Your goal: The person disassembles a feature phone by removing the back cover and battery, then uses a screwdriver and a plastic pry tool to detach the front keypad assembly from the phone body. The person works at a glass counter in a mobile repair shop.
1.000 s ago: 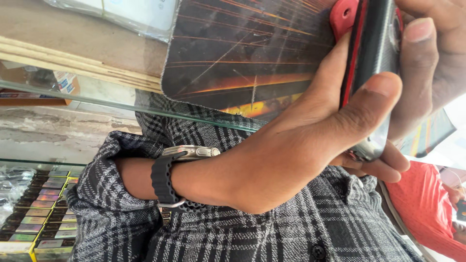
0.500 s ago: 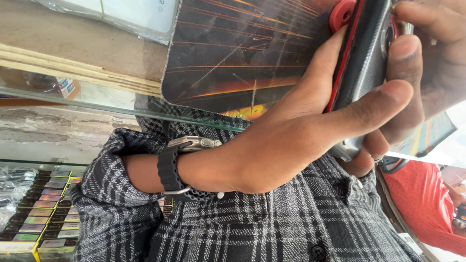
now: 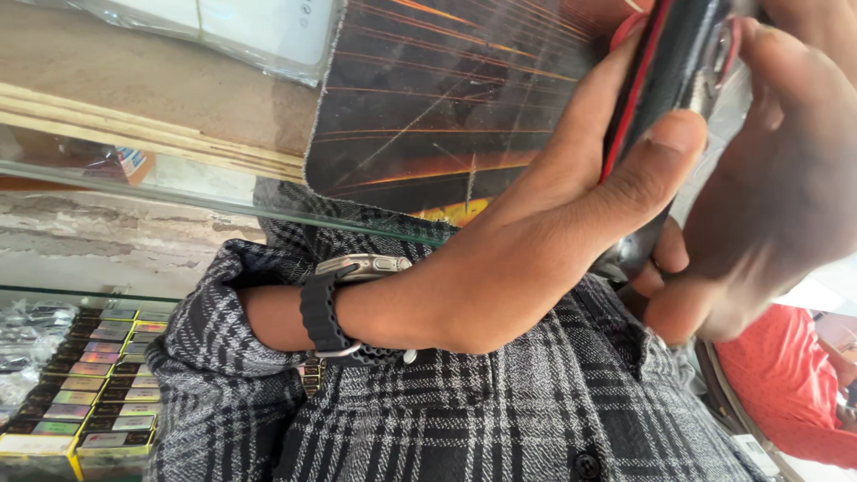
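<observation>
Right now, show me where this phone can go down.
Bare brown counter between the wrapped white box and the dark streaked mat; the mat's left part too. Crowded: left hand and right hand with the phone at right, small boxes below left.

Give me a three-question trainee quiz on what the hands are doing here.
1. True or false: the left hand grips a phone in a red case.
2. What is on the left wrist? A) a black-strapped watch B) a gold bangle C) nothing
3. Fill in: the rolled-up left sleeve is grey ___.
Key: 1 true; 2 A; 3 plaid.
</observation>
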